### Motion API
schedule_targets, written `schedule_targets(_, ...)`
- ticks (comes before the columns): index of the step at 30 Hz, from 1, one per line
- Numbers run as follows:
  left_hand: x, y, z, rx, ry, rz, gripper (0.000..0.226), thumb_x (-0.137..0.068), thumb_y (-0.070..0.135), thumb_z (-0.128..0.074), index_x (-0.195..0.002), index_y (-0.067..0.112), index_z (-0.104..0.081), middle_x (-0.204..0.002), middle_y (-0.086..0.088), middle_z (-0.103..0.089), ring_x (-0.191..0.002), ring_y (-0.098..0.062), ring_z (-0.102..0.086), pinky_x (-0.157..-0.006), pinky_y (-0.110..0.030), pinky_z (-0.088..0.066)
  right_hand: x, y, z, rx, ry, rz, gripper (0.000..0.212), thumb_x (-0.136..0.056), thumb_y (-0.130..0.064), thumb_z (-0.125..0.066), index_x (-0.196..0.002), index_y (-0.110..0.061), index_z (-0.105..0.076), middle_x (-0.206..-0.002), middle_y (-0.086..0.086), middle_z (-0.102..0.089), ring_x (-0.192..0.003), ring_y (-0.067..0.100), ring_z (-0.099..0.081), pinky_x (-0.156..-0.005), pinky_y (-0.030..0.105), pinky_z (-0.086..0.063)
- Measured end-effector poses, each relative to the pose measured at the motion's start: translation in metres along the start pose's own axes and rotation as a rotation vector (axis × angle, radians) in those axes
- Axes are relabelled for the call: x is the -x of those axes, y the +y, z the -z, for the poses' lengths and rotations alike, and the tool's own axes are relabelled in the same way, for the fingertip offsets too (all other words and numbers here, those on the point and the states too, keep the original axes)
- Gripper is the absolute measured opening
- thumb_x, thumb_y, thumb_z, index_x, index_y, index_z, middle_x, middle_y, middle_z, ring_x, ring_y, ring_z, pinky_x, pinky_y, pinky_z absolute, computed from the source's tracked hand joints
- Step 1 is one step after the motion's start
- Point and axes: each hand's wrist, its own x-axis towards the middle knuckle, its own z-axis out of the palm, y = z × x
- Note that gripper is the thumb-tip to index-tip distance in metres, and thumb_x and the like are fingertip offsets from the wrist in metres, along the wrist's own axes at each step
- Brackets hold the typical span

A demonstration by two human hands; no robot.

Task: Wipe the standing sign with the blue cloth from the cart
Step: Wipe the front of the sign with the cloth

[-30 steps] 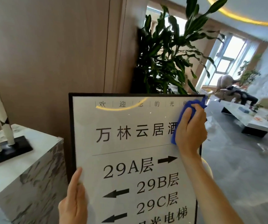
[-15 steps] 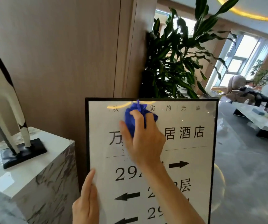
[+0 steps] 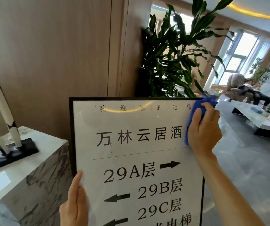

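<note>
The standing sign (image 3: 136, 150) is a white panel in a black frame with black characters and arrows, upright in front of me. My right hand (image 3: 203, 129) holds the bunched blue cloth (image 3: 196, 108) against the sign's upper right corner, covering part of the large lettering. My left hand (image 3: 74, 203) grips the sign's left edge low down, thumb lying on the white face. A few small dark specks sit below the first large character.
A marble pedestal (image 3: 33, 173) with a black-and-white sculpture (image 3: 2, 121) stands at the left. A tall leafy plant (image 3: 171, 59) rises behind the sign by the wooden wall. To the right lie grey floor, a low white table (image 3: 260, 121) and a person in an armchair.
My right hand swept the cloth from the sign's right side to its upper left, then back to the upper right corner. My left hand stayed on the left edge.
</note>
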Motion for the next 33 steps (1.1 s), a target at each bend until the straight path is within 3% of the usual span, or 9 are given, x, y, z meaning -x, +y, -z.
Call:
schedule_targets(5, 0.003, 0.005, -0.009, -0.021, 0.044, -0.119, 0.040, -0.105, 0.041, -0.034, -0.127, 0.074, -0.037, -0.077, 0.018, -0.067, -0.051, -0.007, -0.062, -0.045, -0.005, -0.040, 0.067, -0.069, -0.007, -0.144, -0.076, 0.086, 0.042, -0.108, -0.047, -0.025, -0.124, -0.019, -0.051, -0.105, 0.003, -0.065, -0.077, 0.007, -0.055, -0.061, 0.006, -0.028)
schedule_targets(8, 0.005, 0.009, -0.005, 0.018, 0.030, -0.146, 0.041, -0.096, 0.048, -0.028, -0.125, 0.077, -0.033, -0.074, 0.018, -0.068, -0.053, -0.006, -0.063, -0.043, -0.001, -0.040, 0.117, -0.118, -0.012, -0.220, -0.155, 0.249, 0.035, -0.109, -0.041, -0.029, -0.123, -0.020, -0.054, -0.092, -0.001, -0.063, -0.066, 0.007, -0.049, -0.053, 0.012, -0.033)
schedule_targets(12, 0.005, 0.005, -0.001, 0.081, 0.020, -0.132, 0.042, -0.095, 0.052, -0.028, -0.125, 0.081, -0.028, -0.069, 0.015, -0.069, -0.055, -0.004, -0.064, -0.047, -0.003, -0.042, 0.164, -0.158, -0.017, -0.226, -0.217, 0.498, 0.029, -0.108, -0.036, -0.040, -0.128, -0.020, -0.053, -0.094, 0.000, -0.063, -0.068, 0.014, -0.052, -0.050, 0.023, -0.040)
schedule_targets(14, 0.002, 0.005, 0.001, 0.110, -0.008, -0.147, 0.039, -0.099, 0.054, -0.026, -0.129, 0.078, -0.028, -0.077, 0.023, -0.069, -0.051, -0.002, -0.063, -0.045, -0.004, -0.042, 0.178, -0.157, -0.015, -0.228, -0.234, 0.629, 0.028, -0.107, -0.035, -0.044, -0.129, -0.020, -0.054, -0.093, 0.000, -0.065, -0.067, 0.015, -0.053, -0.049, 0.026, -0.044)
schedule_targets(19, 0.001, 0.009, 0.005, 0.225, -0.073, -0.241, 0.039, -0.101, 0.064, -0.028, -0.140, 0.063, -0.034, -0.075, 0.013, -0.072, -0.043, -0.001, -0.055, -0.042, -0.008, -0.042, 0.225, -0.112, 0.002, -0.219, -0.337, 0.889, 0.027, -0.103, -0.038, -0.053, -0.124, -0.022, -0.057, -0.087, -0.003, -0.061, -0.060, 0.013, -0.050, -0.045, 0.026, -0.043)
schedule_targets(22, 0.002, 0.004, 0.005, 0.229, -0.073, -0.267, 0.040, -0.101, 0.064, -0.028, -0.141, 0.062, -0.034, -0.073, 0.010, -0.069, -0.044, -0.004, -0.054, -0.041, -0.015, -0.045, 0.277, -0.072, 0.016, -0.195, -0.465, 0.875, 0.025, -0.101, -0.041, -0.055, -0.121, -0.028, -0.059, -0.086, -0.006, -0.057, -0.063, 0.013, -0.046, -0.045, 0.027, -0.040)
schedule_targets(25, 0.003, 0.003, 0.004, 0.211, -0.077, -0.264, 0.041, -0.101, 0.062, -0.028, -0.142, 0.061, -0.032, -0.072, -0.003, -0.063, -0.047, -0.019, -0.054, -0.043, -0.040, -0.049, 0.334, -0.037, 0.030, -0.135, -0.619, 0.830, 0.020, -0.098, -0.042, -0.056, -0.117, -0.035, -0.060, -0.078, -0.009, -0.059, -0.061, 0.011, -0.051, -0.046, 0.026, -0.046)
schedule_targets(30, 0.003, 0.003, 0.003, 0.204, -0.057, -0.319, 0.040, -0.105, 0.054, -0.027, -0.144, 0.060, -0.030, -0.067, -0.007, -0.052, -0.046, -0.024, -0.046, -0.045, -0.046, -0.041, 0.424, -0.004, 0.039, -0.059, -0.863, 0.718, 0.034, -0.086, -0.040, -0.064, -0.119, -0.038, -0.058, -0.074, -0.011, -0.062, -0.055, 0.009, -0.058, -0.045, 0.024, -0.049)
schedule_targets(33, 0.000, 0.004, 0.002, 0.211, -0.026, -0.360, 0.040, -0.106, 0.050, -0.027, -0.145, 0.059, -0.029, -0.062, -0.004, -0.044, -0.043, -0.018, -0.037, -0.040, -0.040, -0.033, 0.476, 0.002, 0.041, -0.088, -0.977, 0.740, 0.037, -0.084, -0.036, -0.065, -0.120, -0.038, -0.059, -0.076, -0.010, -0.059, -0.054, 0.009, -0.055, -0.042, 0.024, -0.045)
